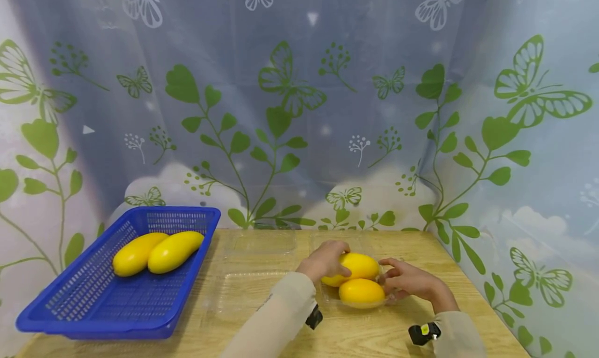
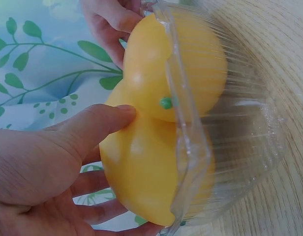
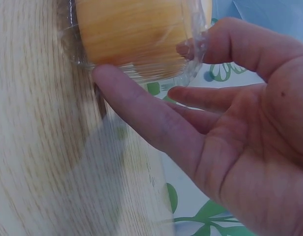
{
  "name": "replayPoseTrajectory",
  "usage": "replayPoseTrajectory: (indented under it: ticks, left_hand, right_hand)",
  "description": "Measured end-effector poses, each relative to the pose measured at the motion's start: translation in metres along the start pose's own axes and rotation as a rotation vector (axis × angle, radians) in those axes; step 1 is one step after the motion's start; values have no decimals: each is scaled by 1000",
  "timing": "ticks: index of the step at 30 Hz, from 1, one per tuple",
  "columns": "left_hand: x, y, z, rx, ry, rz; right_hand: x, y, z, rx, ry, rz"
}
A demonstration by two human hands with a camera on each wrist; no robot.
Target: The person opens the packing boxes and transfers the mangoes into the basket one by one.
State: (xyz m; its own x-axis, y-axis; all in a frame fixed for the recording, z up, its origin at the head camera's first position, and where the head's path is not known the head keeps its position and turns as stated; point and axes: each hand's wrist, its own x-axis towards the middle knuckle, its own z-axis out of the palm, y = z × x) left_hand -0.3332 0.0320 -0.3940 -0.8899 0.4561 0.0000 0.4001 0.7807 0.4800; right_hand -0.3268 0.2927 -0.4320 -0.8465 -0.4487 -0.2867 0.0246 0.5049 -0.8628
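Two yellow mangoes lie side by side in a clear plastic clamshell box (image 2: pixel 245 142) at the right of the table. My left hand (image 1: pixel 326 260) grips the far mango (image 1: pixel 362 266), its thumb on top and its fingers round the outer side. The near mango (image 1: pixel 362 293) lies against it; in the left wrist view a small green stem spot (image 2: pixel 166 102) shows on one end. At the box's right end, my right hand (image 1: pixel 414 281) holds the clear wall and rim, with one fingertip low on the wall, as the right wrist view shows.
A blue plastic basket (image 1: pixel 117 327) stands at the left with two more yellow mangoes (image 1: pixel 175 251) inside. Between basket and hands, another open clear box (image 1: pixel 243 295) lies on the wooden table (image 1: pixel 341 337). A curtain with leaves and butterflies (image 1: pixel 290 155) hangs behind.
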Motion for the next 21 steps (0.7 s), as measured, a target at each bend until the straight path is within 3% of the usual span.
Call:
replayPoseTrajectory:
  ticks: [21]
  left_hand:
    - [-2,-5,-9,-56,-26,2]
  right_hand:
    - [1,-1,1,-4,7,15]
